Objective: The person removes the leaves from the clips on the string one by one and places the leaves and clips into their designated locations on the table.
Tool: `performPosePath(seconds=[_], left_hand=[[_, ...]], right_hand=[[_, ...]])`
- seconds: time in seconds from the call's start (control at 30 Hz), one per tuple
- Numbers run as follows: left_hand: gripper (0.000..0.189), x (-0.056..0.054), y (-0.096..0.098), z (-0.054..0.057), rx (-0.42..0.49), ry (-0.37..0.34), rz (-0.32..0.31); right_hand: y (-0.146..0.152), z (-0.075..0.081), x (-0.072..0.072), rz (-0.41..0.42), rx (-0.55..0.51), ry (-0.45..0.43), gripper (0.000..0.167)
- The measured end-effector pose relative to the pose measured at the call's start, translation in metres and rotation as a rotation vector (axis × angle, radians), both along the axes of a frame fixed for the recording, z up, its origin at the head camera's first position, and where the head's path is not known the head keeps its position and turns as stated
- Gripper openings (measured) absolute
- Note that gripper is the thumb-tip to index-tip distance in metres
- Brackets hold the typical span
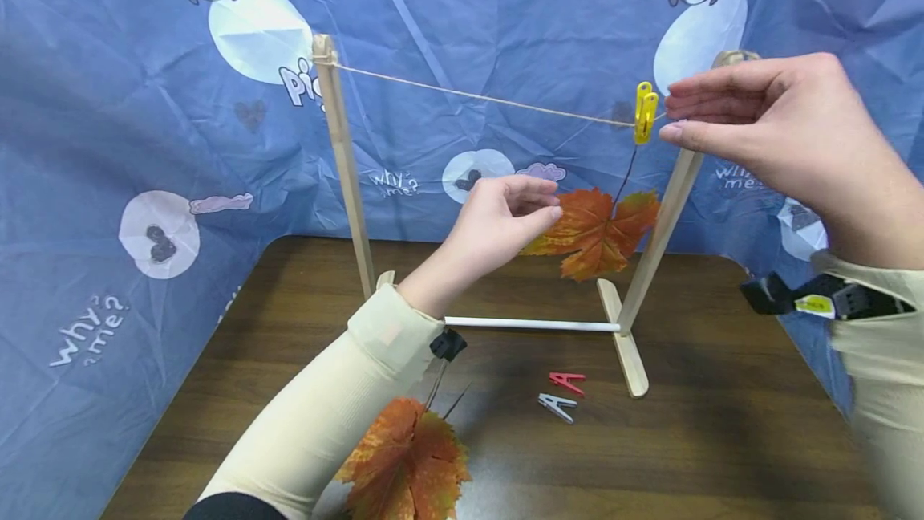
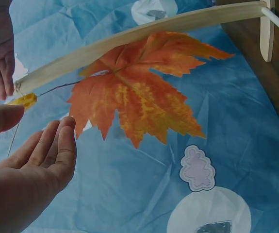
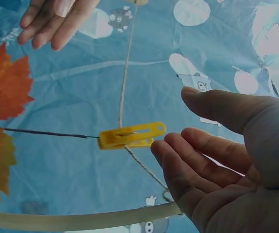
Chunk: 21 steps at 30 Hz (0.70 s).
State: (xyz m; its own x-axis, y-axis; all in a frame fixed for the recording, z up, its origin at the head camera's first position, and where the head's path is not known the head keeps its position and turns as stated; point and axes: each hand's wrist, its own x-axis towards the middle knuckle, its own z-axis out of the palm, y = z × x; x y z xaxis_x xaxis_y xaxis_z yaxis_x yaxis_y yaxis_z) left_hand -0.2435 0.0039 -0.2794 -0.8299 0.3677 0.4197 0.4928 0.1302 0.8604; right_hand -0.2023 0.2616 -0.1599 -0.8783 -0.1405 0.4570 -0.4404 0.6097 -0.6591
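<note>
A yellow clothespin (image 1: 645, 115) sits on the string (image 1: 476, 95) close to the right post, clamping the stem of an orange maple leaf (image 1: 602, 231) that hangs below. Just right of the clothespin is my right hand (image 1: 772, 115), its thumb and fingers parted with nothing between them. In the right wrist view the fingertips lie right by the clothespin's (image 3: 129, 136) handle end. My left hand (image 1: 505, 215) hovers at the hanging leaf's left side, fingers loosely bent and holding nothing; in the left wrist view the leaf (image 2: 134, 92) is beyond its fingertips.
The string runs between two wooden posts (image 1: 345, 159) joined low down by a white rod (image 1: 530, 324). On the brown table (image 1: 722, 424) lie a red clothespin (image 1: 568, 383), a grey clothespin (image 1: 557, 407) and more orange leaf (image 1: 407, 460) near my left sleeve. Behind hangs a blue printed cloth (image 1: 447, 14).
</note>
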Motion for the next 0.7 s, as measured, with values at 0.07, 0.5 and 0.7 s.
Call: performPosePath(seconds=[0.07,0.5,0.7], left_hand=[[0.027,-0.002,0.003,0.003,0.002,0.006,0.001],[0.029,-0.017,0.021,0.022,-0.05,0.021,0.029],[0.028,-0.023,0.03,0.028,-0.061,0.043,0.053]], right_hand=[[0.0,0.005,-0.002,-0.002,0.018,0.001,0.045],[-0.004,0.033,-0.015,-0.046,0.181,0.003,0.049],[-0.005,0.042,-0.023,-0.05,0.311,-0.018,0.051]])
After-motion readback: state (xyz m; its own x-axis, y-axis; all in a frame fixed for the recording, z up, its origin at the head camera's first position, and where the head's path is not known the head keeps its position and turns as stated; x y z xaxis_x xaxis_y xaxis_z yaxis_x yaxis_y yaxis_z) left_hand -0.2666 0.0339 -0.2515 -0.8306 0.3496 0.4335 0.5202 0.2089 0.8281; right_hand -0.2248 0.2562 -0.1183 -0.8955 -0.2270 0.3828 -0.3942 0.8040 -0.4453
